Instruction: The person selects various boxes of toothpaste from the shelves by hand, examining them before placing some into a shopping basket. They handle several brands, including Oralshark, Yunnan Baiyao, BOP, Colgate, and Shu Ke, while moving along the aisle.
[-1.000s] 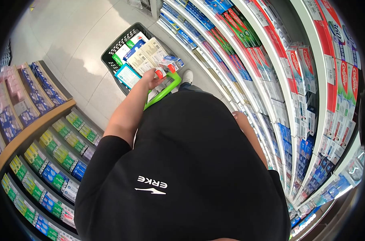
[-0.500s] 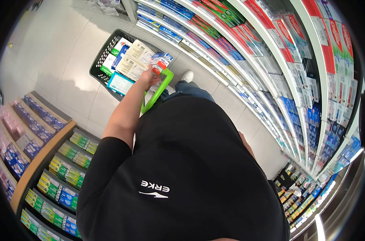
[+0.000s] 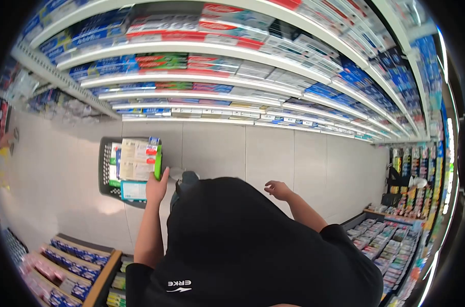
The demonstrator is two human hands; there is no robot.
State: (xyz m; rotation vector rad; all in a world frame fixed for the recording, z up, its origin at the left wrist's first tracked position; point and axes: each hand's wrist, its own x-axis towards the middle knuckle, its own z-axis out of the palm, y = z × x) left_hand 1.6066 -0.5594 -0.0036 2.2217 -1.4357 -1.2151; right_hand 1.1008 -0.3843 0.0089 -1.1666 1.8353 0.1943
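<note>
You're in the aisle with the loaded basket [image 3: 105, 166] at your left side, and handling it looks like the step in hand; your left hand [image 3: 156, 187] is right at the near end of its green handle [image 3: 158, 159]; the fingers blur into the boxes behind, so I can't tell whether they close around the handle or only rest against it; any shift of that load probably calls for a sure hold and a level basket, since the cream cartons [image 3: 135, 148] lie on top, with the turquoise box [image 3: 134, 190] beside them along the near wall.

Look at your arms now: the left reaches out nearly straight, hand out ahead of your body; the right swings wide, elbow bent, and your right hand [image 3: 278, 190] hangs over bare floor [image 3: 268, 153], its fingers loosely curled, nothing in them; the white-edged shelves [image 3: 150, 47] of boxed goods run across in front, well apart from both hands.
</note>
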